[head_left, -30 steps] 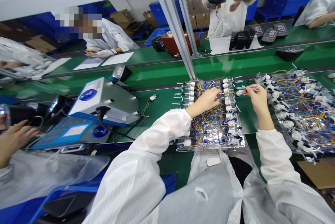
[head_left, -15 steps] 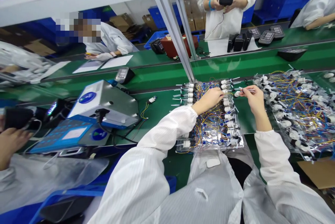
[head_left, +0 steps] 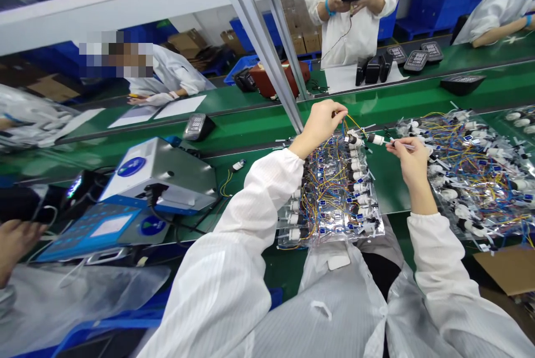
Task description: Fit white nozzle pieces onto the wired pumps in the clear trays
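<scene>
Lifting my left hand up off the pack, I held a bunch of yellow and blue wires pinched between thumb and fingers, where a moment earlier that hand had been down among the rows. That raised a white plastic connector out of line, so it sat above the green bench, apart from the other connectors and just ahead of the tip of the thin white probe pinched in my right hand. I could not tell whether the probe touched it. My hands were well apart. Below them lay the clear bag of wired connectors, with a second bag to my right and a grey-and-blue instrument to my left.
</scene>
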